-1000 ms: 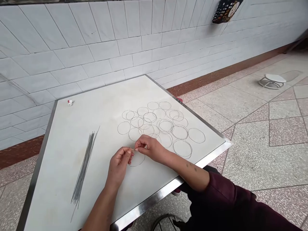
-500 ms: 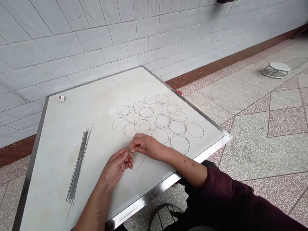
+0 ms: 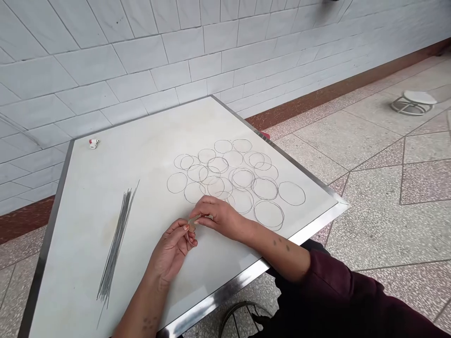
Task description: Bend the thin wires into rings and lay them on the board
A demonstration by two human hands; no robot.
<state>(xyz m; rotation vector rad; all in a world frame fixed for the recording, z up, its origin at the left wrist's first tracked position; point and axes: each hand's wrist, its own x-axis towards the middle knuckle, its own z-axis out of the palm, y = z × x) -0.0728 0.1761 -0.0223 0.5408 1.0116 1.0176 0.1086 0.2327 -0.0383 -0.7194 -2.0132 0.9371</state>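
Near the front of the white table (image 3: 148,136), my left hand (image 3: 174,246) pinches a thin wire ring (image 3: 190,240) between thumb and fingers. Right beside it, my right hand (image 3: 220,218) has thumb and forefinger closed on the same wire; the exact contact point is too small to make out. Beyond my hands, several thin wire rings (image 3: 291,193) lie flat, many overlapping. To the left of my hands lies a bundle of straight wires (image 3: 116,244).
A small white and red object (image 3: 94,143) sits at the table's back left. The tiled wall (image 3: 141,56) borders the back edge. A white-topped stool (image 3: 419,97) stands on the floor at the right, and a dark round-framed stool (image 3: 243,317) shows below the front edge.
The ring between my hands shows as a smaller loop now, its wide curve no longer visible. My hands have hardly moved, and the whole view has shifted slightly.
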